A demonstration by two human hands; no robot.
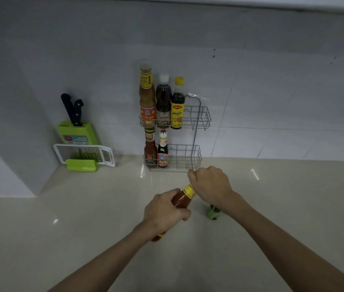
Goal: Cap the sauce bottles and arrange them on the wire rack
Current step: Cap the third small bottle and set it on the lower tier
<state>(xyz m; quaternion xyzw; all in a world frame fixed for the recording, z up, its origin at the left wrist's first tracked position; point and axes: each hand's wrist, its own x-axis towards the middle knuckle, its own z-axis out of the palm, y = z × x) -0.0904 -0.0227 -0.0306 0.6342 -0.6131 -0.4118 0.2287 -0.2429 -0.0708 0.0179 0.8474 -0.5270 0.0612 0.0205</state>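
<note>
Left hand (163,211) wrapped tight around the body of a red sauce bottle (181,199), held tilted above the counter (82,239), neck pointing up and to the right. Right hand (210,184) closed over the bottle top, just above the yellow neck band (189,191); cap itself hidden under the fingers. Behind, against the wall, a wire rack (196,121) with three bottles on the upper shelf and two on the lower, right parts free. Small green object (213,212) on the counter beside the right wrist
</note>
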